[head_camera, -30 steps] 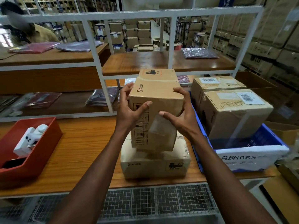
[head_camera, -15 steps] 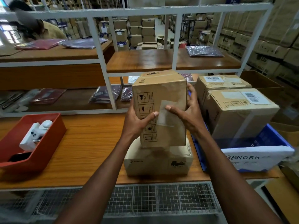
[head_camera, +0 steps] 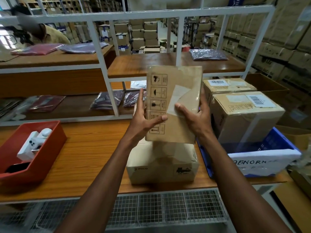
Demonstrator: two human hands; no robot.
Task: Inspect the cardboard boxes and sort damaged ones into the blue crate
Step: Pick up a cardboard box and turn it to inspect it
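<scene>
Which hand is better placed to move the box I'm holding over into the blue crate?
Probably the right hand: it grips the held box on the side nearest the blue crate, which sits to your right. The left hand is on the far side.

A wooden bench (head_camera: 80,158) is seen in front, edged below by a wire mesh panel (head_camera: 168,209). Behind it a white metal frame (head_camera: 102,64) is set, carrying wooden shelves (head_camera: 168,64). Beyond the frame, aisles of racks (head_camera: 139,36) are stacked with cartons. Daylight is admitted by a window (head_camera: 6,39) at the far left.
</scene>
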